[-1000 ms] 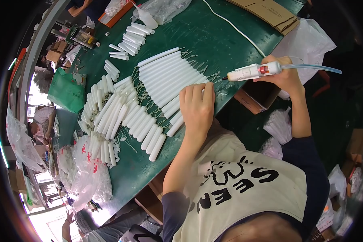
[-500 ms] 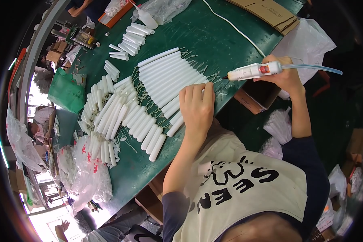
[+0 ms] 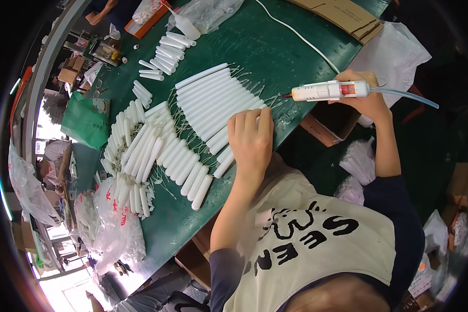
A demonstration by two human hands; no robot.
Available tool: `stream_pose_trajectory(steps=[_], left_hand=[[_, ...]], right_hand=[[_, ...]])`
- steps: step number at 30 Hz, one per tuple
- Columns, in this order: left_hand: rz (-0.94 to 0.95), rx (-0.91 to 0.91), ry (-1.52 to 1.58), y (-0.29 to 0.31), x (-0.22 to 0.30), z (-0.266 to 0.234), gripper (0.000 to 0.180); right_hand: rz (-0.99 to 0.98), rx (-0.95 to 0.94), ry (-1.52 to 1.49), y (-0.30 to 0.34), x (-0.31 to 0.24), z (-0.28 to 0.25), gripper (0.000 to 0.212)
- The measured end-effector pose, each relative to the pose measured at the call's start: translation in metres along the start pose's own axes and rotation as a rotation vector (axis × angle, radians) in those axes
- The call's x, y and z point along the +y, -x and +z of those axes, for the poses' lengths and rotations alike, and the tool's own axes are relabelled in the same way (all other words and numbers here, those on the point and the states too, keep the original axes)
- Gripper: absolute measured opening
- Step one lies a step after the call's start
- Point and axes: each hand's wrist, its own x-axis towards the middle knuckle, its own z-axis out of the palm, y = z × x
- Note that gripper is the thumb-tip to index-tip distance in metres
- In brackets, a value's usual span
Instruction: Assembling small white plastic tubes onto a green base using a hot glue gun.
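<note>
My right hand (image 3: 368, 99) grips a white hot glue gun (image 3: 322, 92). A translucent bluish glue stick (image 3: 408, 96) comes out of its back end. The gun's dark red tip points left at the wired ends of a row of white candle-like sticks (image 3: 213, 101), and whether it touches a wire I cannot make out. My left hand (image 3: 252, 135) lies over the near end of that row, its fingers curled down on a white stick and its fingertips close to the wired end. The palm hides part of the sticks beneath.
More white sticks (image 3: 143, 145) lie heaped left on the green table (image 3: 234, 41). Short white tubes (image 3: 164, 57), a squeeze bottle (image 3: 186, 27), a green bag (image 3: 86, 122) and clear plastic bags (image 3: 119, 234) surround them. Flat cardboard (image 3: 343, 18) and a white cord (image 3: 296, 34) are at the far side.
The glue gun has shifted slightly left and away from me, its tip nearer the wired ends. My left hand keeps its place on the sticks. The whole view has moved a little.
</note>
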Motion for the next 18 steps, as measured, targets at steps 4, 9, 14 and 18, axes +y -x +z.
stream_pose_trajectory(steps=[4, 9, 14, 18], left_hand=[[-0.004, -0.004, 0.008, -0.001, 0.001, -0.001, 0.021], [-0.007, -0.007, 0.003, 0.0, 0.0, -0.001, 0.022], [-0.008, 0.001, -0.005, -0.001, 0.001, -0.001, 0.02], [-0.008, 0.021, -0.02, -0.001, 0.0, -0.001, 0.018]], right_hand=[[0.051, -0.023, -0.045, 0.001, 0.0, -0.002, 0.029], [-0.019, -0.014, -0.185, -0.001, 0.011, -0.003, 0.023], [0.055, -0.051, -0.137, 0.0, 0.009, -0.005, 0.029], [0.082, -0.042, -0.077, 0.003, 0.011, -0.002, 0.034]])
